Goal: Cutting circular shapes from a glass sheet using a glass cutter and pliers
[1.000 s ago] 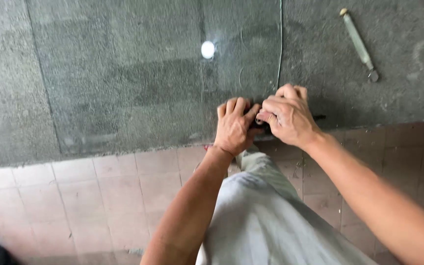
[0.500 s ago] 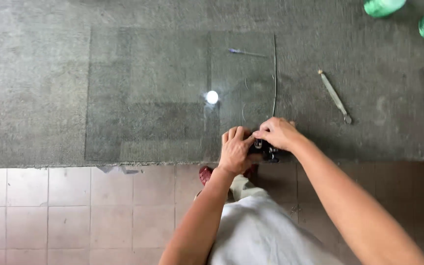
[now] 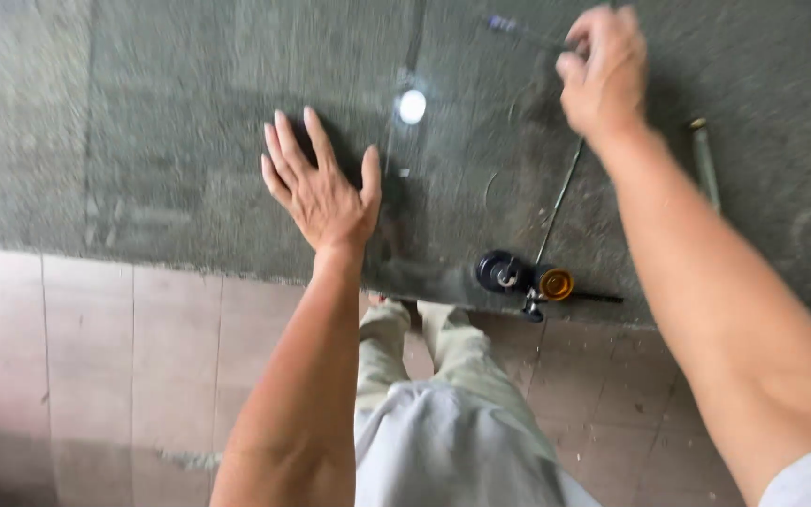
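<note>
Pressing our left hand flat on the glass sheet while our right hand reaches to the far end of the circle cutter.

Our left hand lies spread, fingers apart, palm down on the glass, which rests on the grey felt-covered bench. Our right hand is loosely curled near the top of the cutter's thin rod; motion blur keeps us from telling whether it grips anything. The cutter's black suction base and orange knob sit near the bench's front edge, just right of our left wrist. We judge the scoring step is in hand. The next move calls for steady downward pressure and a smooth sweep around the base. A metal tool lies apart on the right.
</note>
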